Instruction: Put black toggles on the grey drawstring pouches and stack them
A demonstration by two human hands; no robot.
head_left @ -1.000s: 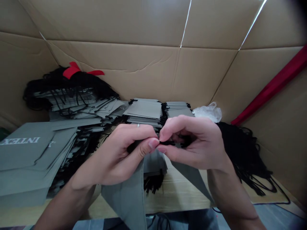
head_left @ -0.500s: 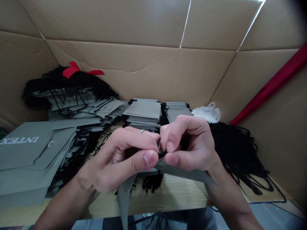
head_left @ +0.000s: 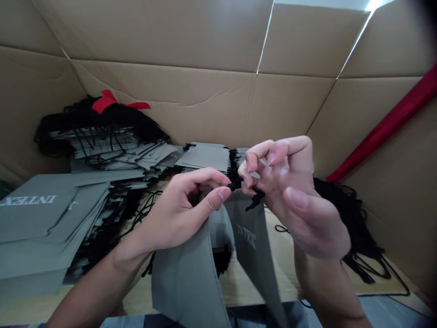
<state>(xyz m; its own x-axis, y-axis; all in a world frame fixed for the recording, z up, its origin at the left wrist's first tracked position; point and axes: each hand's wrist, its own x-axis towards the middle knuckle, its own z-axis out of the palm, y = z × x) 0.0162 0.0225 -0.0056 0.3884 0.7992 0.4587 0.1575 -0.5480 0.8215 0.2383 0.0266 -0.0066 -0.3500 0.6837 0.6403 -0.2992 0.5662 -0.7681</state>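
My left hand [head_left: 194, 209] pinches a black cord [head_left: 235, 184] between thumb and fingertips, at a knotted part. The curled fingers of my right hand [head_left: 290, 196] hold the cord's other side, while its thumb stands away; a short knotted end dangles under them. Below the hands hang two flat grey panels: a plain one [head_left: 184, 278] with a stitched edge on the left and one lettered INTEX [head_left: 251, 241] on the right. Whether they belong to one pouch, I cannot tell.
Grey INTEX pieces [head_left: 27, 228] with black corded edges are piled at left. Behind them lies a black cord bundle [head_left: 68, 118] with a red strip [head_left: 104, 102]. A neat grey stack [head_left: 205, 157] stands mid-back, more black cords [head_left: 358, 228] at right. Cardboard walls [head_left: 170, 86] enclose the table.
My hands have risen slightly; the right thumb has opened away from the cord and the right hand has turned palm up. The knot and the hanging grey panels now show more fully.
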